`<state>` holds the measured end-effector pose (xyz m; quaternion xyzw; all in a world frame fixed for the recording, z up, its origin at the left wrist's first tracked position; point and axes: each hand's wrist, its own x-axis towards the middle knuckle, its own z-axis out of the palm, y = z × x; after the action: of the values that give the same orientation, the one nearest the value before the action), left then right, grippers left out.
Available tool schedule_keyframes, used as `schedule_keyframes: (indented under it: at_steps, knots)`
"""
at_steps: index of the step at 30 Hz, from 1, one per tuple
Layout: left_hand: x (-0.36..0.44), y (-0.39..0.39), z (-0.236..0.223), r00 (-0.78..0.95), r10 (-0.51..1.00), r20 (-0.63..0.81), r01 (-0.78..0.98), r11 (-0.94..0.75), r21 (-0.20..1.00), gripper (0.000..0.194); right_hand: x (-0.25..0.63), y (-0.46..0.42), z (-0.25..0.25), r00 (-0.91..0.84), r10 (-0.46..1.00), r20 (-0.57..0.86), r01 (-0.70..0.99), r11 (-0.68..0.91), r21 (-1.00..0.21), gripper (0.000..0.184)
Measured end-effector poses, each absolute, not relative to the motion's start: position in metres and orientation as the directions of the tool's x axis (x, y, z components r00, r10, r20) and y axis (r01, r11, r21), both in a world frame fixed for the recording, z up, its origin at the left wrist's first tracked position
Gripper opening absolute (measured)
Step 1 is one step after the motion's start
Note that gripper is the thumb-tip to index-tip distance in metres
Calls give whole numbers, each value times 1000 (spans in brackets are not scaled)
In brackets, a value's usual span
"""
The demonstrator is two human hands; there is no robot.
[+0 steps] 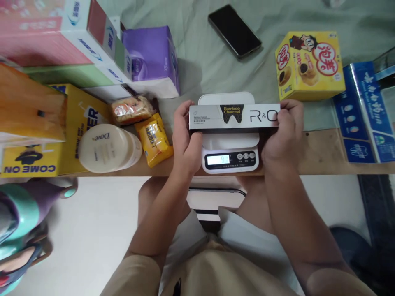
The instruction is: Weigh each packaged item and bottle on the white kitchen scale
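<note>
A long white and black toothpaste box (234,116) marked "Bamboo Charcoal" lies across the white kitchen scale (230,153), whose display is lit. My left hand (184,139) grips the box's left end with curled fingers. My right hand (285,131) grips its right end the same way. Both hands rest at the wooden table edge (321,154).
Left of the scale lie a yellow snack packet (154,139), a wrapped biscuit (131,109), a white Dove jar (106,148), a purple tissue pack (152,59) and stacked boxes (55,37). A black phone (234,31), a yellow snack box (310,65) and a blue box (364,111) are at the right.
</note>
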<state>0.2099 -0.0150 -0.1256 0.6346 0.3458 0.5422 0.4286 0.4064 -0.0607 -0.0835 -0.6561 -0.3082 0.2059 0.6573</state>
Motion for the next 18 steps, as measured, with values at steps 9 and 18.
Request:
schedule_keyframes:
  at_steps: [9, 18]
  knots:
    - [207, -4, -102, 223, 878, 424, 193, -466, 863, 54, 421, -63, -102, 705, 668, 240, 257, 76, -964, 17]
    - [191, -8, -67, 304, 803, 513, 129, -568, 813, 69, 414, -101, -94, 287, 717, 635, 687, 308, -658, 59]
